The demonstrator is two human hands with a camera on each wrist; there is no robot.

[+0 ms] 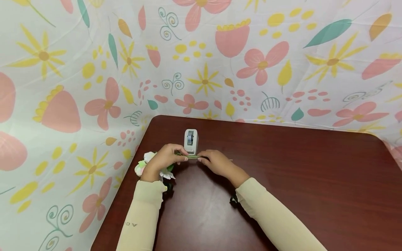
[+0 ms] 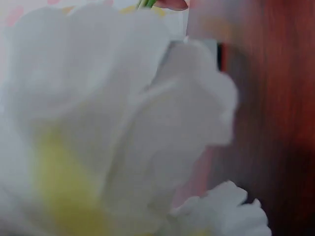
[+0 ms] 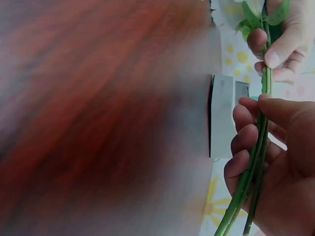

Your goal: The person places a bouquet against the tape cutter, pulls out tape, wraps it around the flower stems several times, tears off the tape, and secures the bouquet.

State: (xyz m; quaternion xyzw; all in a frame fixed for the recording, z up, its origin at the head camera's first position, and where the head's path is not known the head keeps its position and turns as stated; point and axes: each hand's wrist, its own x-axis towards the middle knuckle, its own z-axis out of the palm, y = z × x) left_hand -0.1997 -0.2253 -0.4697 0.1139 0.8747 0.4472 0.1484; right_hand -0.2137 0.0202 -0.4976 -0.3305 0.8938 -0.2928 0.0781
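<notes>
A bunch of white flowers [image 1: 149, 156] with long green stems [image 3: 255, 157] is held crosswise above the table. My left hand [image 1: 164, 158] pinches the stems just below the leaves, thumb against fingers. Farther down, my right hand [image 1: 220, 164] grips the same stems between thumb and curled fingers; their lower ends run out past its palm in the right wrist view. White petals [image 2: 167, 128] fill most of the left wrist view and hide the left hand there. Right behind the stems stands a white tape dispenser [image 1: 195, 141] with a roll in it.
The dark red-brown table [image 1: 298, 174] extends widely to the right. A floral-print cloth [image 1: 207, 52] hangs behind it and along the left side. Small black wrist-camera gear [image 1: 169, 190] shows by the left sleeve.
</notes>
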